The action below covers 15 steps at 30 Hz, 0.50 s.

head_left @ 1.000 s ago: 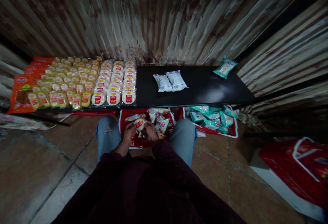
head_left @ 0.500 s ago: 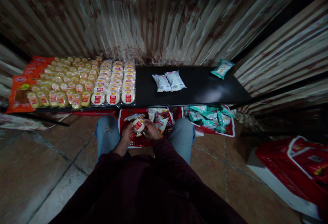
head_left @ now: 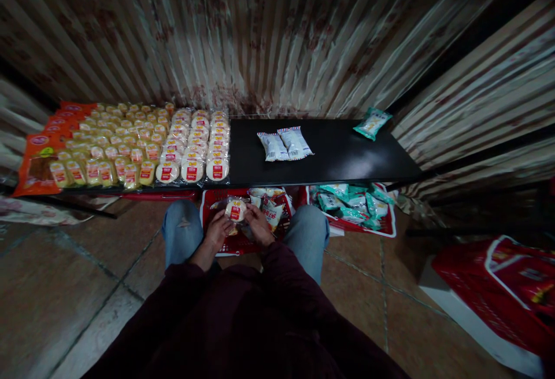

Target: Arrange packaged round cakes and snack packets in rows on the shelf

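Note:
My left hand and my right hand together hold a round wrapped bun with a red label, lifted just above a red basket between my knees. Both hands are closed on the wrapper's sides. The basket holds more of the same wrapped snacks. In front of me runs a low black shelf. Its left half is packed with rows of round buns with red labels and smaller yellow-wrapped cakes.
Two white packets lie mid-shelf and one teal packet at its far right. A second red basket with teal packets sits on the tiled floor. Orange bags line the shelf's left end. A red-and-white basket stands at the right.
Both hands have raised the bun a little out of the basket and toward the shelf edge. The view has tilted slightly, so the shelf sits lower in frame.

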Available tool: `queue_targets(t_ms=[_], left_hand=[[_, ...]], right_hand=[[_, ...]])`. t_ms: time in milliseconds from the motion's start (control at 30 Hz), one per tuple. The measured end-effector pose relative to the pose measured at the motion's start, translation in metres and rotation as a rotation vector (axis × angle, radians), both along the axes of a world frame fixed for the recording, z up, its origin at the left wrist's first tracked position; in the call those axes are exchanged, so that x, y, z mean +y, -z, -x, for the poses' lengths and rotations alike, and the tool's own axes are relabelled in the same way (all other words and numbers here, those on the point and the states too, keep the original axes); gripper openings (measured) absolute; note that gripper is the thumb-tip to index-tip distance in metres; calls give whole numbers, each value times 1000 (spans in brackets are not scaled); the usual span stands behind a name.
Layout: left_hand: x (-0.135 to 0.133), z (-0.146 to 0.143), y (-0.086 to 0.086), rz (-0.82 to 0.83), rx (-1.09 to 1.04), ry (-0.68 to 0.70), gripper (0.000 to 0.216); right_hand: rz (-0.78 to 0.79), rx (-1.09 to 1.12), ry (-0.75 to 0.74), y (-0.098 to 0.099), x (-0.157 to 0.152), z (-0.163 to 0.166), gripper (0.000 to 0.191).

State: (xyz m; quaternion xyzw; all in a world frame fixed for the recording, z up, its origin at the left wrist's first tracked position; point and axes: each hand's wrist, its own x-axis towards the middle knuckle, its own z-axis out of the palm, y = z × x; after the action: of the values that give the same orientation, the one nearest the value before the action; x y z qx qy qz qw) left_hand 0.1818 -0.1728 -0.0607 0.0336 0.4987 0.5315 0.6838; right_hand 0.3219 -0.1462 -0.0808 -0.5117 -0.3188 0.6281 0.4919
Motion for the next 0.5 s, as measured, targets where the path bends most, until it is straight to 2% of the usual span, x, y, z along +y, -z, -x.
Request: queue_targets(t_ms=[133,300,500], left_hand=[[3,0,-4,11,65,33,28],[8,-11,-6,10,273,53,25],[9,-30,-7,-30,391,40,38]], right_hand=[[-34,-44,-13,0,-1,-3,40],[-28,-89,49,-5,-2,-7,39],[-47,-103,95,3,-6,-3,40]])
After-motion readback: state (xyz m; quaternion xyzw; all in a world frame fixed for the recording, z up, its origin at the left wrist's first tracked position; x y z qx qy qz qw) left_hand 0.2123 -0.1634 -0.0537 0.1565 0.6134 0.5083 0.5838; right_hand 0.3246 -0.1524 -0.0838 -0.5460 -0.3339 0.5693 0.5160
